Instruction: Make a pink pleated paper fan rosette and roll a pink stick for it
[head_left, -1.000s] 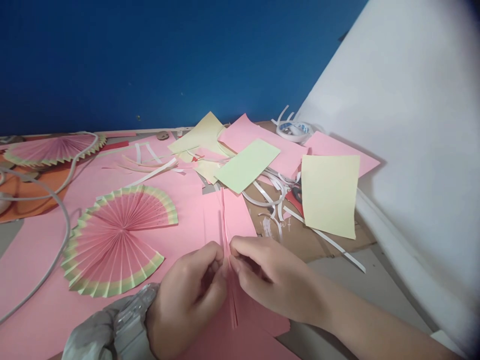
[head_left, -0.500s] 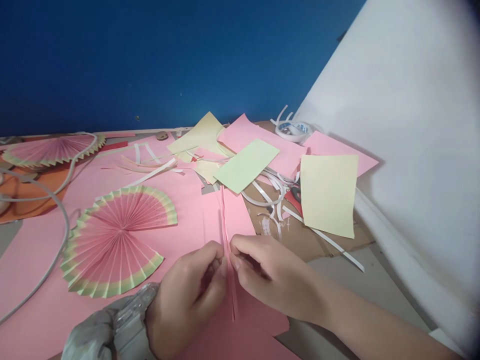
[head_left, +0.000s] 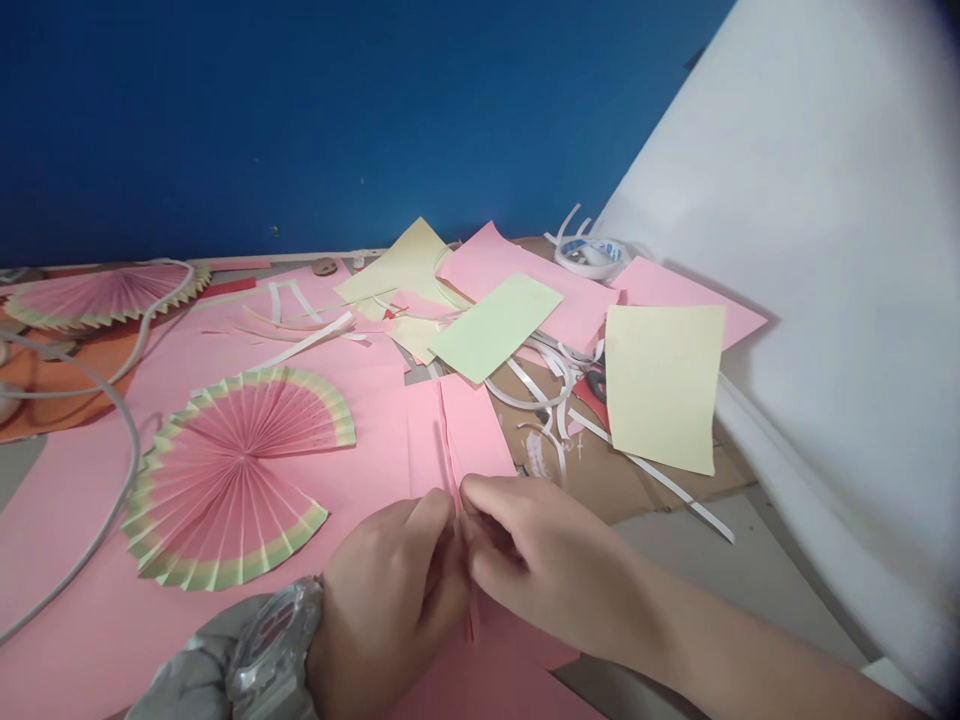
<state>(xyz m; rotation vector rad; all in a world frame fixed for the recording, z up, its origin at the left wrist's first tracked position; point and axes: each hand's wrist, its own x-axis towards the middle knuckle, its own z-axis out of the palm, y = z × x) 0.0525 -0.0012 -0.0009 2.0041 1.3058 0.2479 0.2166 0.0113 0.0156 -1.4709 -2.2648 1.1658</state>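
My left hand (head_left: 390, 590) and my right hand (head_left: 540, 560) meet at the near middle of the table, both pinching a raised fold in a pink paper sheet (head_left: 465, 430). The crease runs away from my fingertips toward the far side. A wristwatch (head_left: 274, 645) and grey sleeve cover my left wrist. To the left lies a finished pleated fan (head_left: 232, 475), pink with a green and yellow rim.
Loose yellow paper (head_left: 660, 385), green paper (head_left: 495, 325) and pink sheets litter the far middle, with white strips and a tape roll (head_left: 589, 255). A second fan (head_left: 97, 295) and a white cable (head_left: 112, 400) lie far left. A white board (head_left: 825, 300) slopes on the right.
Both hands have slid slightly nearer along the fold and pressed closer together. The view has shifted a little; the papers have not moved.
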